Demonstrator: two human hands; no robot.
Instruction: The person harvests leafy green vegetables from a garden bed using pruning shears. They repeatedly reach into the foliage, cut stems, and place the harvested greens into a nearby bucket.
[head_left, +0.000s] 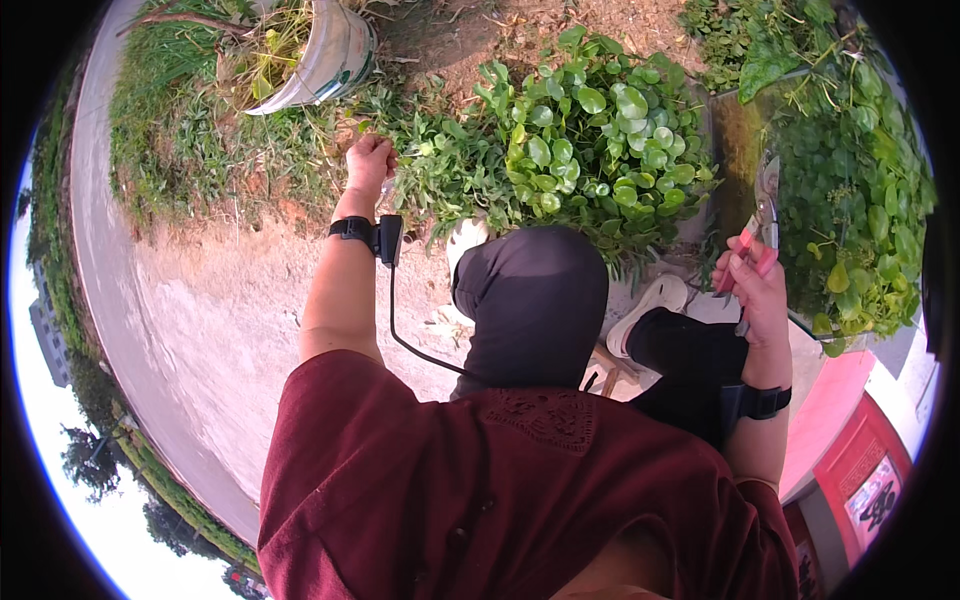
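My left hand (370, 160) reaches forward with its fingers curled together, over low weeds (450, 161) below the white bucket; whether something small is pinched in it cannot be told. On the right, my right hand (757, 289) is closed around the red handles of pruning shears (766, 202), whose metal blades point away from me, beside a glass tank. Between my hands grows a dense clump of round-leaved pennywort (592, 142). The white plastic bucket (337, 56) leans at the upper left, holding pulled, partly yellowed plants (281, 45).
The glass tank (739, 150) at the right holds murky water and leafy plants (862, 195). My knees and light shoes (652, 304) are close to the weeds. A small wooden stool (616, 371) shows beneath me. Concrete paving (202, 322) lies to the left.
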